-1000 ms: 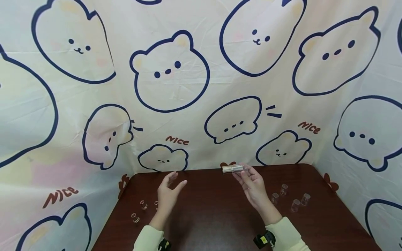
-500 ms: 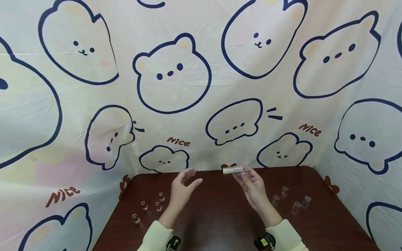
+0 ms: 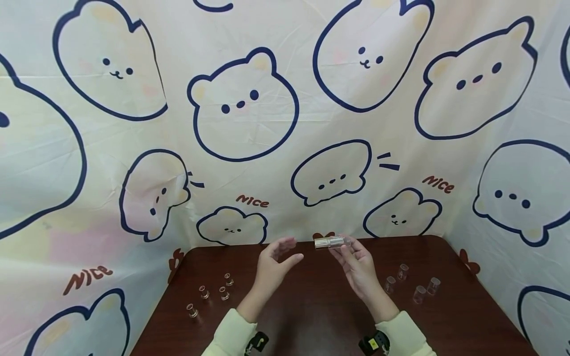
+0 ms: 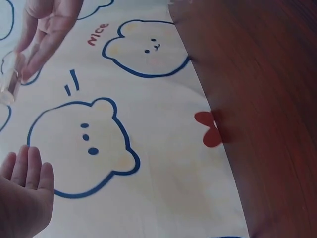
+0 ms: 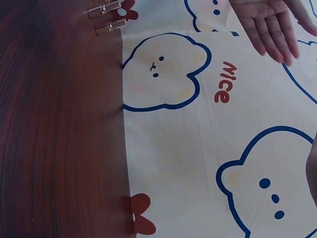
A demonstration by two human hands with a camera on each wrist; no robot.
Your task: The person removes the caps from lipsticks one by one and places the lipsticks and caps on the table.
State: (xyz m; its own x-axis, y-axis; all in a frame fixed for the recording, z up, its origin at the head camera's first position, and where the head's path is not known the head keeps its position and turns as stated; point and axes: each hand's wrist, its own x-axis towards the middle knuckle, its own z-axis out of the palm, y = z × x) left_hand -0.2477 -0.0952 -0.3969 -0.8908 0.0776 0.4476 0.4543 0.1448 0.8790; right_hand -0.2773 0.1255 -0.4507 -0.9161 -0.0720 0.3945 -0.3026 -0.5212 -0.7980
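Observation:
My right hand (image 3: 359, 267) pinches a shiny lipstick tube (image 3: 328, 243) between thumb and fingers, lying roughly sideways above the far edge of the table. Its free end points left, toward my left hand (image 3: 276, 267), while the other end sits among the right fingers. The left hand is raised, thumb apart from fingers, with nothing in it and a small gap to the tube. In the left wrist view the tube (image 4: 11, 82) looks partly transparent in the right hand (image 4: 47, 29). From the right wrist, the left palm (image 5: 267, 25) shows with extended fingers.
Several small rose-gold lipstick bases (image 3: 224, 293) stand on the left of the dark wooden table (image 3: 311, 316). Several clear caps (image 3: 419, 294) stand on the right. A cloth backdrop (image 3: 276, 183) with cartoon bears rises behind the table and along both sides.
My left hand has moved right, away from the rose-gold bases and nearer to the tube. The right hand keeps the lipstick tube at almost the same place.

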